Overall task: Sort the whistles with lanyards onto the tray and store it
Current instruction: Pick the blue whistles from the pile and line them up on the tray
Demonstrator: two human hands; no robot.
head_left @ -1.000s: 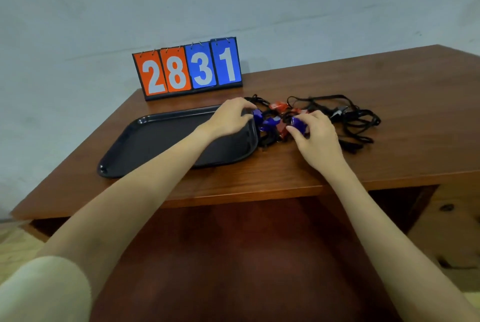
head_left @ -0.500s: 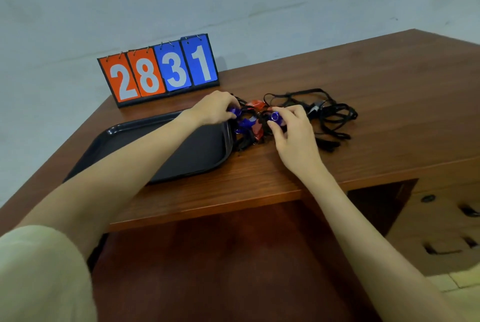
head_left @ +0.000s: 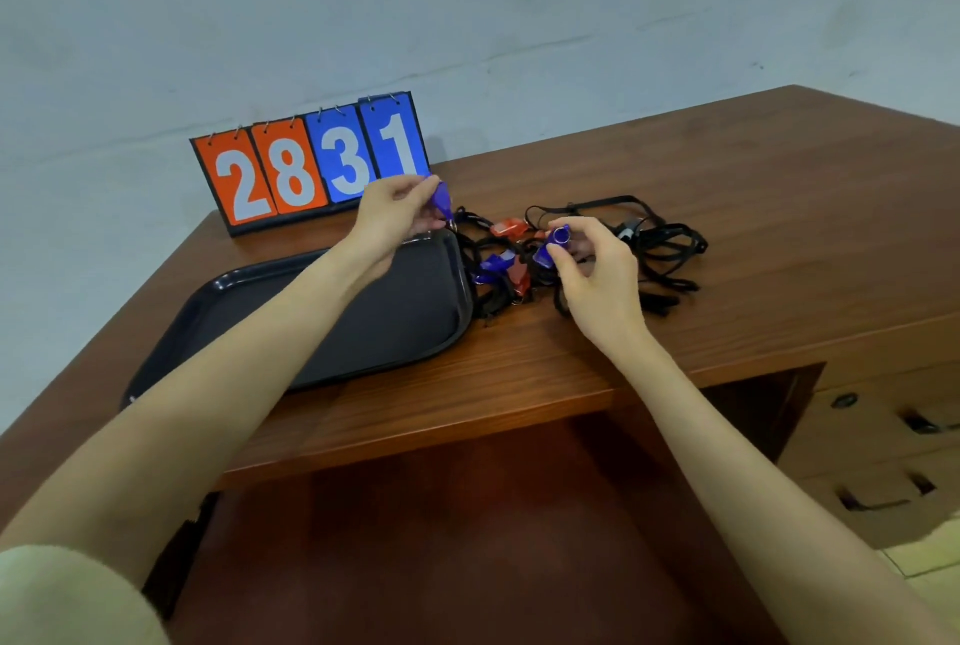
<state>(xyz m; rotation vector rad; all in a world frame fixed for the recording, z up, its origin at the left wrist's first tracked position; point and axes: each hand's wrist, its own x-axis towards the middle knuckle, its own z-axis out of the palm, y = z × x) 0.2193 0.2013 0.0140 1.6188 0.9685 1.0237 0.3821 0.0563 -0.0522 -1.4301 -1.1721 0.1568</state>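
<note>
A black tray (head_left: 260, 296) lies on the left of the wooden desk. Right of it is a tangled heap of blue and red whistles on black lanyards (head_left: 670, 249). My left hand (head_left: 392, 215) pinches a blue whistle (head_left: 441, 200) lifted above the tray's far right corner, its lanyard still trailing into the heap. My right hand (head_left: 597, 275) pinches a second blue whistle (head_left: 555, 241) just above the heap. Another blue whistle (head_left: 496, 262) and red whistles (head_left: 509, 228) lie in the heap between my hands.
A flip scoreboard (head_left: 311, 166) reading 2831 stands at the desk's back edge, just behind my left hand. The grey wall is behind it. Desk drawers with handles (head_left: 883, 462) are at the lower right, beside the dark knee space.
Both hands have lifted off the heap, each holding a blue whistle. The left hand rose up and back toward the scoreboard; the right rose slightly.
</note>
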